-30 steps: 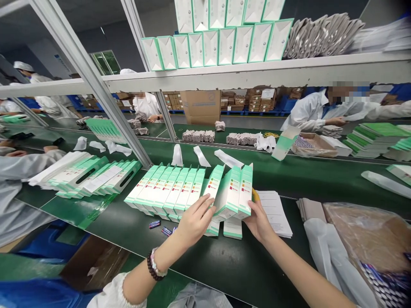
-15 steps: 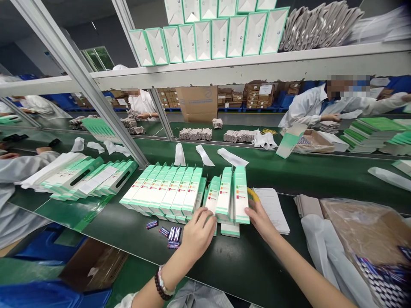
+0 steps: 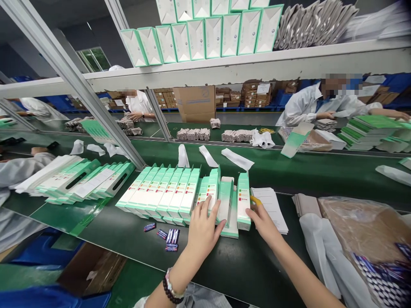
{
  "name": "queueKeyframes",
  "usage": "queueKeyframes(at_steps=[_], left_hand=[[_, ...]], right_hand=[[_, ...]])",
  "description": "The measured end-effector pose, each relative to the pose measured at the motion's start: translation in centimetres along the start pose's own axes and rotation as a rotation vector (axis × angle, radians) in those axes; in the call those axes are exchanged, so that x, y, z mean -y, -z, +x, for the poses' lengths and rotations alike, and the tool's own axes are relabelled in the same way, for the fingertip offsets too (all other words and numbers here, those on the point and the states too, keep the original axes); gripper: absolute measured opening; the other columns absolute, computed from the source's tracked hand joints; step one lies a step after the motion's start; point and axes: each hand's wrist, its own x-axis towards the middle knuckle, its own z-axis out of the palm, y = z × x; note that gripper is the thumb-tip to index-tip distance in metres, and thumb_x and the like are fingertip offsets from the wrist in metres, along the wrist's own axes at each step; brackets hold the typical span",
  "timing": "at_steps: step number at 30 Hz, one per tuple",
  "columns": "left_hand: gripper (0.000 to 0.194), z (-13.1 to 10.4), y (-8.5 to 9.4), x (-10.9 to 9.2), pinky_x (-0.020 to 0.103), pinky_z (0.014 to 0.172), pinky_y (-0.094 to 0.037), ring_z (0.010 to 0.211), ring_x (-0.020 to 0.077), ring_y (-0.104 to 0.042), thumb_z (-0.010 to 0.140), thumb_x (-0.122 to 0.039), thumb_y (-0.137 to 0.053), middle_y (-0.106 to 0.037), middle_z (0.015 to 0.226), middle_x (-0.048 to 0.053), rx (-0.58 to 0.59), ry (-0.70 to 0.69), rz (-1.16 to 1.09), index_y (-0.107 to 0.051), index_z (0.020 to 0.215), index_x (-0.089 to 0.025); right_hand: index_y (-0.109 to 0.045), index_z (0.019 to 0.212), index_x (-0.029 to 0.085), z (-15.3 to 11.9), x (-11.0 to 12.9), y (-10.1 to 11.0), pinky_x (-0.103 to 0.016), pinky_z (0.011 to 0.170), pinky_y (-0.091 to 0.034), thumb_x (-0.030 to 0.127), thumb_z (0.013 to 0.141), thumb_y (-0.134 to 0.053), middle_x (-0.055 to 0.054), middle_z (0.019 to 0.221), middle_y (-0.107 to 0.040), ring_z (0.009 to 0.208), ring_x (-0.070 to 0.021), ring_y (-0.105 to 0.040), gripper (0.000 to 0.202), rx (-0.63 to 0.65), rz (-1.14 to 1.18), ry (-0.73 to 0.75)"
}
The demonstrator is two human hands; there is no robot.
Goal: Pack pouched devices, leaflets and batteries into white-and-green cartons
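Observation:
My left hand (image 3: 204, 224) lies with spread fingers against a white-and-green carton (image 3: 213, 184) at the right end of a leaning row of cartons (image 3: 167, 192). My right hand (image 3: 265, 222) grips the right side of another narrow carton (image 3: 243, 199), thumb at its front edge. Something yellow covers a finger of that hand. Between the hands, a plainer green carton (image 3: 226, 199) leans back, and a further carton lies low beneath it, partly hidden. Several small blue batteries (image 3: 172, 236) lie on the dark green bench left of my left wrist.
Printed sheets (image 3: 269, 209) lie right of my right hand. Farther right, a plastic-lined box (image 3: 362, 222) holds batteries. White sleeves (image 3: 237, 159) lie on the belt behind the cartons. A shelf (image 3: 224, 64) with cartons crosses above. Other people in white coats work across the line.
My left hand has opened its fingers, and the carton by it has moved left among the row. A gap has widened, showing the plainer green carton. My right hand still holds its carton.

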Motion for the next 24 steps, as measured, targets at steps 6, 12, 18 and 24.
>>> queueKeyframes(at_steps=[6, 12, 18, 24], left_hand=[[0.048, 0.8, -0.3, 0.0, 0.051, 0.091, -0.05, 0.115, 0.0326, -0.052, 0.09, -0.013, -0.05, -0.053, 0.135, 0.015, -0.046, 0.031, -0.072, -0.044, 0.136, -0.022], [0.045, 0.1, -1.1, 0.0, 0.05, 0.092, -0.049, 0.112, 0.0326, -0.053, 0.088, -0.018, -0.057, -0.058, 0.124, 0.016, -0.118, 0.025, -0.054, -0.045, 0.131, -0.017], [0.046, -0.2, -1.6, 0.4, 0.054, 0.091, -0.047, 0.111, 0.0357, -0.052, 0.088, -0.024, -0.056, -0.058, 0.124, 0.016, -0.106, 0.045, -0.09, -0.045, 0.133, -0.02], [0.047, -0.6, -2.4, 0.9, 0.052, 0.087, -0.049, 0.114, 0.0355, -0.053, 0.09, -0.033, -0.055, -0.055, 0.125, 0.016, -0.155, 0.142, -0.129, -0.042, 0.134, -0.024]], right_hand=[[-0.045, 0.137, 0.028, 0.6, -0.2, -1.3, -0.042, 0.087, -0.049, 0.052, 0.082, -0.061, -0.007, 0.121, -0.061, 0.1, -0.0276, -0.062, 0.062, 0.073, -0.218, 0.042], [-0.056, 0.128, 0.025, 1.4, 0.0, -1.8, -0.047, 0.094, -0.043, 0.061, 0.086, -0.052, -0.008, 0.112, -0.064, 0.107, -0.0314, -0.058, 0.056, 0.154, -0.432, 0.048], [-0.05, 0.135, 0.023, 3.5, 1.6, 4.1, -0.039, 0.087, -0.05, 0.054, 0.085, -0.056, -0.009, 0.121, -0.062, 0.093, -0.0236, -0.063, 0.059, -0.06, -0.493, 0.215], [-0.029, 0.147, 0.01, 15.1, 8.7, 19.6, -0.043, 0.099, -0.036, 0.036, 0.083, -0.061, -0.022, 0.14, -0.039, 0.116, -0.03, -0.049, 0.076, -0.717, -0.714, 0.264]])
